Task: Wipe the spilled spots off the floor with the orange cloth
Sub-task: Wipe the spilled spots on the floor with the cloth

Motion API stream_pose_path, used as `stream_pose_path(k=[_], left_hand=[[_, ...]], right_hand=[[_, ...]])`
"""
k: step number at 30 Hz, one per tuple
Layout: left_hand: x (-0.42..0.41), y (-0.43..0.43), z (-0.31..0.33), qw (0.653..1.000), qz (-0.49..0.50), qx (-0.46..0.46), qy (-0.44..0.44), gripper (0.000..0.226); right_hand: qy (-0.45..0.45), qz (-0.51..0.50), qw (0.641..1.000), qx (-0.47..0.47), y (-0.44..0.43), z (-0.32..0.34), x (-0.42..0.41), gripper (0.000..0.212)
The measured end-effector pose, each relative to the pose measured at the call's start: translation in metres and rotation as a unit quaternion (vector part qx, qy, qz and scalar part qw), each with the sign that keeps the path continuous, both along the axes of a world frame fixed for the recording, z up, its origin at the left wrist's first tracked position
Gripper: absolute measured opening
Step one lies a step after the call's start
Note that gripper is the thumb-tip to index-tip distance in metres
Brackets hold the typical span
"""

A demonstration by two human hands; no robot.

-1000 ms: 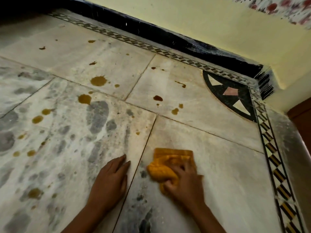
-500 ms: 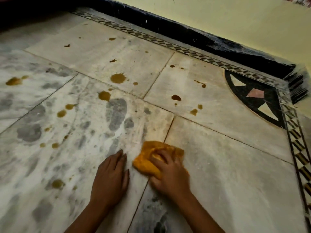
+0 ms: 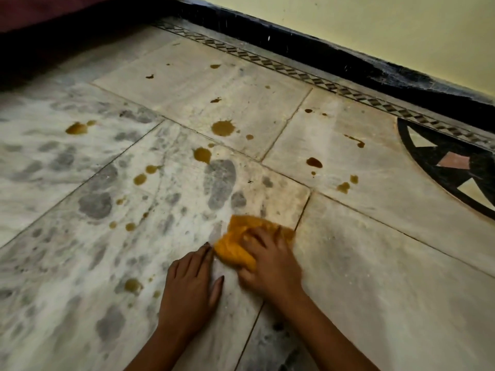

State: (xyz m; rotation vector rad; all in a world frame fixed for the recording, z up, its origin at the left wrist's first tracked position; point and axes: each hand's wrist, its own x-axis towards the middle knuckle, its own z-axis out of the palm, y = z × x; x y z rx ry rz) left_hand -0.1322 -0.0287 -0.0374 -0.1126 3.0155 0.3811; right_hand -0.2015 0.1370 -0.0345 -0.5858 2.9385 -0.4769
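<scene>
Pale marble floor [image 3: 375, 263], grey-mottled at frame left. Yellow wall [image 3: 375, 28] upper right, above black skirting [image 3: 294, 46] and diamond-pattern border strip [image 3: 267, 61]. Black inlay [image 3: 426, 155] at right edge.

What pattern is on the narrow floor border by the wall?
The floor border shows a row of dark and pale diamonds; the head view shows it.

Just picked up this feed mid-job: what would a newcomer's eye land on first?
First the bright orange cloth, bunched under the right hand at lower centre, with the left hand flat on the floor beside it. Next the brown spilled spots scattered beyond and left of the hands, not yet wiped. A black inlay stands out at the right edge.
</scene>
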Motion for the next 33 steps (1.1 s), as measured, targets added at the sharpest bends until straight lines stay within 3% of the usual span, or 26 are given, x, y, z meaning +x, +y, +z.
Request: stream_pose_path(k=[2,5,9,11,13,15,17,19,21,22,24,28,31,33], left_hand=[[-0.001,0.0,-0.001,1.0,0.01,0.005,0.002,0.074],[0.002,0.002,0.0,1.0,0.017,0.008,-0.005,0.075],[0.01,-0.003,0.002,1.0,0.024,-0.003,-0.004,0.074],[0.011,-0.006,0.004,1.0,0.025,-0.004,-0.002,0.075],[0.011,-0.007,0.004,1.0,0.03,-0.008,0.005,0.074],[0.011,-0.005,0.001,0.999,0.037,-0.005,0.028,0.064],[0.011,-0.001,-0.004,0.998,0.042,-0.001,0.043,0.056],[0.012,0.002,-0.008,0.998,0.048,-0.003,0.045,0.055],[0.013,0.005,-0.01,0.998,0.049,-0.004,0.042,0.055],[0.013,0.005,-0.011,0.998,0.05,-0.003,0.037,0.054],[0.014,0.006,-0.012,0.998,0.052,-0.006,0.031,0.055],[0.012,0.008,-0.003,0.998,0.062,-0.003,0.0,0.056],[0.01,0.01,-0.001,0.998,0.064,-0.005,-0.008,0.055],[0.009,0.012,-0.002,0.998,0.066,0.0,-0.003,0.055]], right_hand=[[-0.003,-0.054,0.999,-0.007,0.046,0.001,0.029,0.069],[-0.008,-0.17,0.985,0.01,0.088,0.002,-0.012,0.063],[0.0,-0.219,0.976,-0.007,0.03,0.002,-0.11,0.059],[-0.018,-0.181,0.983,0.005,-0.022,0.005,-0.113,0.059],[-0.023,-0.08,0.996,0.015,-0.052,0.011,-0.077,0.061],[0.007,0.019,0.999,0.025,-0.039,0.01,-0.024,0.061],[0.036,0.043,0.998,0.026,0.01,0.007,0.024,0.065],[0.042,-0.023,0.997,0.063,0.07,0.001,0.04,0.072],[0.004,-0.158,0.985,0.073,0.117,-0.001,0.01,0.076],[-0.032,-0.217,0.973,0.069,0.125,0.0,-0.016,0.076],[-0.016,-0.263,0.961,0.084,0.111,0.0,-0.071,0.074],[-0.069,-0.174,0.981,0.052,0.019,0.001,-0.118,0.072],[-0.031,-0.035,0.996,0.072,-0.016,0.001,-0.061,0.076],[0.027,0.042,0.996,0.069,0.009,-0.005,-0.002,0.076]])
